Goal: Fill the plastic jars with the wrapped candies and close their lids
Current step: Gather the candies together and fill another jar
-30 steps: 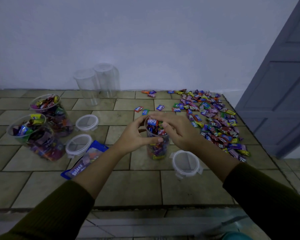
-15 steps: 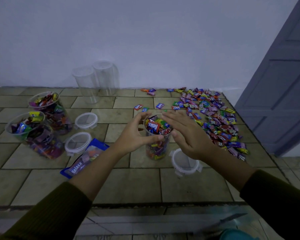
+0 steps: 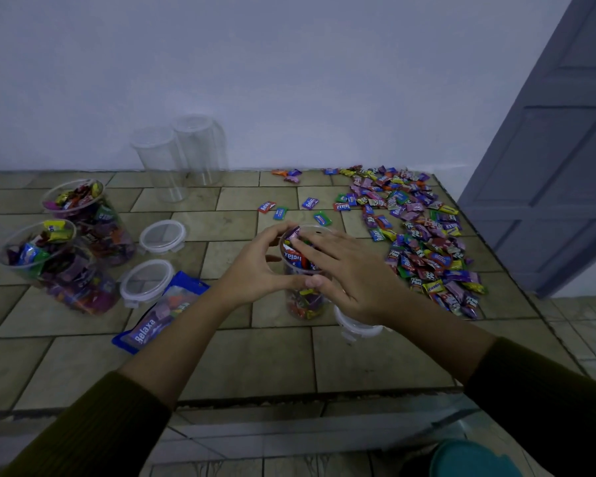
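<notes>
Clear plastic jar (image 3: 305, 301), packed to its rim with wrapped candies (image 3: 297, 259), stands mid-way along the tan tiled counter (image 3: 255, 366). The left hand (image 3: 255, 270) curls round its upper wall, apparently to steady it. The right hand (image 3: 348, 273) lies flat over the mouth with fingers straight, likely tamping sweets that would block a lid. A round translucent lid (image 3: 355, 327) waits just beside the jar, partly under the right wrist. To the left are two filled lidless jars (image 3: 59, 266), two spare lids (image 3: 147, 282) and a blue candy bag (image 3: 159, 311); the loose candy pile (image 3: 424, 242) lies to the right
</notes>
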